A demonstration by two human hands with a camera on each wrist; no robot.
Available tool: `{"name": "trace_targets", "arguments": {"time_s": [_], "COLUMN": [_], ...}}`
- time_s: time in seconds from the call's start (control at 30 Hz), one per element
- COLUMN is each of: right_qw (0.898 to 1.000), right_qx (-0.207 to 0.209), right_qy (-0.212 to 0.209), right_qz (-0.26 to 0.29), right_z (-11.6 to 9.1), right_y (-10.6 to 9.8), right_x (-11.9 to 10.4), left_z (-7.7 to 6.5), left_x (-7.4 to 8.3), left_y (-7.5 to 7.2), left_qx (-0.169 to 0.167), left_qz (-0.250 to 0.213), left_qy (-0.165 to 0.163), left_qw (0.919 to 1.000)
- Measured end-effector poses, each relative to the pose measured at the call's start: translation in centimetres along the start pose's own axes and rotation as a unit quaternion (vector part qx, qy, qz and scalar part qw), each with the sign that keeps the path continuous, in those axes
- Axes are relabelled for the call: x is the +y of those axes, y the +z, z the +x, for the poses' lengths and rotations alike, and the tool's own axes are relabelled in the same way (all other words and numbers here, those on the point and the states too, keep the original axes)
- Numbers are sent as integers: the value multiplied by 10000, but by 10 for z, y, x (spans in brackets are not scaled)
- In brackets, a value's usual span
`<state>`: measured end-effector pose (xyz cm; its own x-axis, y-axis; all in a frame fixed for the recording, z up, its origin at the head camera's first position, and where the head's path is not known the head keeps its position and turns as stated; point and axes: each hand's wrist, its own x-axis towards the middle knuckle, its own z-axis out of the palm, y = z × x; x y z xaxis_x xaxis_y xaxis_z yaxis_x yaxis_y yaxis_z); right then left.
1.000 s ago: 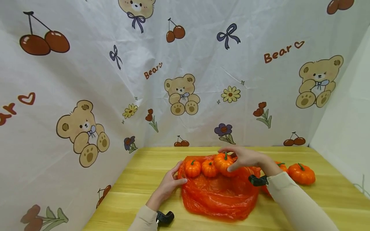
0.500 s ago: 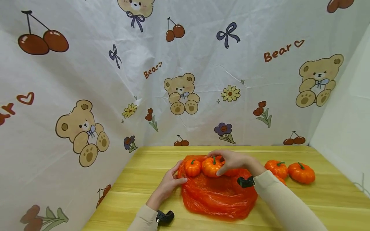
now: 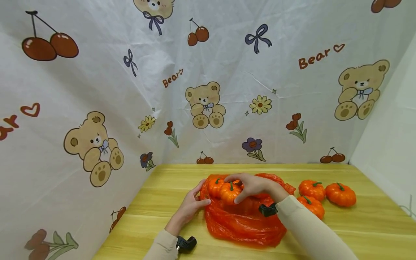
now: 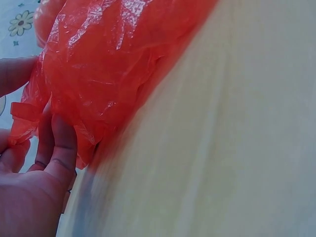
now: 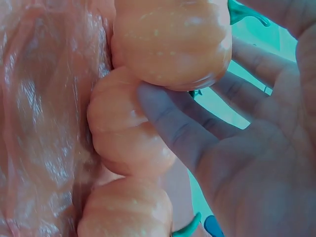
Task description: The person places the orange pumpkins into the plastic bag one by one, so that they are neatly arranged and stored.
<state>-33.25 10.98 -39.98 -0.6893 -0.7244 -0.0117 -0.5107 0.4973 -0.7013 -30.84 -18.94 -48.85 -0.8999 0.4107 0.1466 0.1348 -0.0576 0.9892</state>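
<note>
A thin red plastic bag (image 3: 243,229) lies with its mouth open and small orange pumpkins in it. My left hand (image 3: 191,205) grips the bag's left edge; in the left wrist view its fingers (image 4: 63,143) are bent against the crinkled plastic (image 4: 108,64). With my right hand (image 3: 253,186) I hold a glossy pumpkin (image 3: 228,195) with a green stem, just inside the bag's mouth. Close to its left sits another pumpkin (image 3: 213,186). The right wrist view shows the held pumpkin (image 5: 173,42) between thumb and fingers, with two more pumpkins (image 5: 126,123) below it.
On the wooden table (image 3: 156,213), right of the bag, are three loose pumpkins: a front one (image 3: 312,207), a rear one (image 3: 312,189) and a far-right one (image 3: 341,194). A bear-printed cloth (image 3: 227,137) hangs behind and on the left.
My right hand has moved left across the bag, carrying the pumpkin up to the leftmost one. The left hand has stayed put. The loose pumpkins show more fully.
</note>
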Motion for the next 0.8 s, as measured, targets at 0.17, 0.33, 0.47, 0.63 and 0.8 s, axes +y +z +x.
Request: {"name": "trace_targets", "arguments": {"time_s": [0.17,0.33,0.47,0.63,0.8], "right_qw": [10000,9997,9993,9992,9987], "right_qx": [-7,35,119,33,-36], "right_qy": [-19,-124,-10,303,362], "right_qz": [14,-211,-357,-267,-353], "right_z": [2,6,9,11,13], "right_y": [7,14,18,25,34], "right_x": [-5,-10,-12,-15,-14], "left_z": [-1,0,0,-1,-1], "left_x": [0,1,3,3,2], "left_y": [0,0,0,0,-1], "left_qx": [-25,-53,-59,-40,-20], "left_qz": [-29,15,49,0,34], "left_qy": [19,90,127,84,46], "left_qw": [10000,9999,9999,10000,10000]}}
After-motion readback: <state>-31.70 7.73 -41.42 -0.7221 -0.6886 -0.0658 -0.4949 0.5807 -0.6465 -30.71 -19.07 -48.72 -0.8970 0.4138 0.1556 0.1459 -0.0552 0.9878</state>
